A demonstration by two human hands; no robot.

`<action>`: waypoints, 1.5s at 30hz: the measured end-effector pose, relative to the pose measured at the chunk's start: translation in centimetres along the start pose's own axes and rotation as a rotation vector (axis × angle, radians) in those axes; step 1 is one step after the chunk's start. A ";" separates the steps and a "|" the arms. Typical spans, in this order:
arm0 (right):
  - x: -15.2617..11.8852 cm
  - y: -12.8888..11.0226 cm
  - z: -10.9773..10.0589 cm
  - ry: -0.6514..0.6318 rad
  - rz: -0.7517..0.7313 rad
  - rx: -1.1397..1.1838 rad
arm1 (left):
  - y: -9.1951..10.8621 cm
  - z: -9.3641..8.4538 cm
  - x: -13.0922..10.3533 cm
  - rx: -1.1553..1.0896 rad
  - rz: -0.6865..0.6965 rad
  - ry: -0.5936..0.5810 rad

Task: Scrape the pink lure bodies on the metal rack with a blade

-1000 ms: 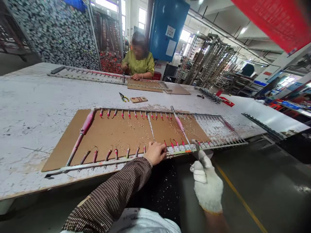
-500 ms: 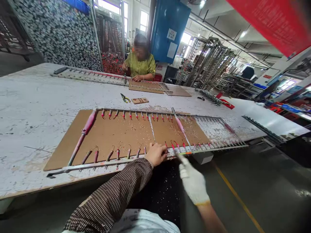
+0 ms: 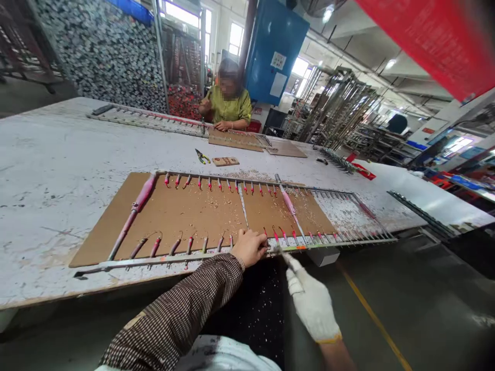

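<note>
1. Head view: curls left hand [image 3: 250, 248] at six o'clock over the near rail [image 3: 162, 259] of the rack [image 3: 288, 202]; cannot tell whether clamped.
2. Extends gloved right hand [image 3: 311, 300] from five o'clock, closed around a slim tool [image 3: 285, 255], aimed toward ten.
3. Has rack lying partly over cardboard [image 3: 193, 211], eight to four o'clock.

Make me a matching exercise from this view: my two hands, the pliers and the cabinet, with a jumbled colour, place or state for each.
1. left hand
2. right hand
3. pliers
4. cabinet

A. gloved in white
B. blue
C. bare, at the frame's near rail
D. beside the tan block

Pairs: 1-C, 2-A, 3-D, 4-B
</note>
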State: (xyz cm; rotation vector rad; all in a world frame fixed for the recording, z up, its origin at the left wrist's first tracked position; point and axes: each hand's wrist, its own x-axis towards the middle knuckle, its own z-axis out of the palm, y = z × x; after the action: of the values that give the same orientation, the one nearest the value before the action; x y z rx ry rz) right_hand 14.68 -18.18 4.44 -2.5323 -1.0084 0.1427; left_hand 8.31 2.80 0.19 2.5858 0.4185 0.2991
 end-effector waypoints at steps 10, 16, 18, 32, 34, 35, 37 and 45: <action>0.3 0.6 0.4 -0.023 -0.025 -0.027 | -0.1 0.2 0.0 0.005 0.002 0.008; -0.2 0.1 -0.7 0.317 0.041 0.106 | 0.0 0.2 0.0 0.008 -0.003 0.018; 0.4 0.4 0.1 0.167 0.013 0.014 | 0.0 0.2 0.0 0.009 -0.007 0.011; 1.5 2.2 1.7 -0.030 0.003 0.060 | 0.0 0.2 0.0 0.027 -0.016 0.007; 1.7 2.7 2.7 -0.019 0.011 0.101 | 0.0 0.3 0.0 0.026 -0.012 0.023; 1.7 2.9 3.0 -0.004 0.018 0.145 | 0.0 0.3 0.0 0.026 -0.012 0.030; 1.6 3.0 3.4 0.004 0.016 0.255 | 0.1 0.2 0.0 0.025 -0.023 0.036; 0.4 3.2 2.7 0.121 -0.036 0.333 | 0.3 0.0 -0.1 0.034 -0.034 0.012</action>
State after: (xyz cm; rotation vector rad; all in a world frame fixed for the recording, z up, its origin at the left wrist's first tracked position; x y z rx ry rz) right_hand 16.37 -19.10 0.70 -2.1927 -0.8991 0.1332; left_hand 8.28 2.57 0.35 2.6085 0.4758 0.2976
